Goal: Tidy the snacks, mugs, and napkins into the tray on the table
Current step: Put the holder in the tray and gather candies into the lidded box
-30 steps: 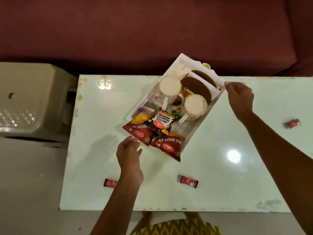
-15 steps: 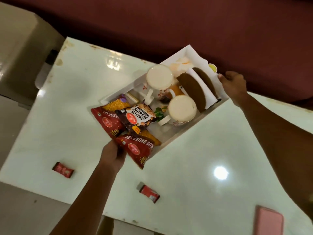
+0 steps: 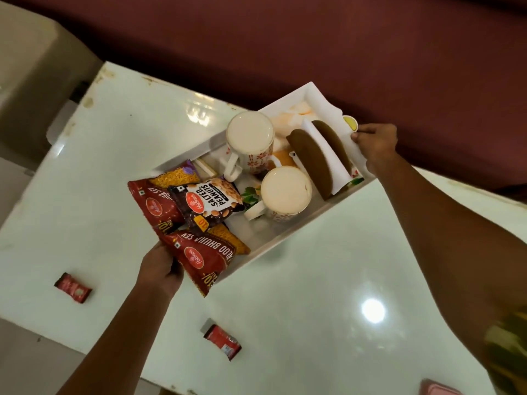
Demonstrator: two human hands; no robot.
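Tray (image 3: 288, 238): on tabletop (image 3: 328, 280), gripped at opposite ends, likely for carrying.
Left hand (image 3: 159, 269): fingers closed on near end, under packets (image 3: 199, 255).
Right hand (image 3: 376, 143): fingers pinching far rim.
Mugs (image 3: 285, 192): inside tray, upside down.

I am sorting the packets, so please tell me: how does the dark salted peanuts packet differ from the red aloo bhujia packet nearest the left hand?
The dark brown salted peanuts packet lies wholly inside the white tray; the red aloo bhujia packet hangs over the tray's edge. The peanuts packet is untouched; the red packet lies against the left hand. Both carry the same red oval logo.
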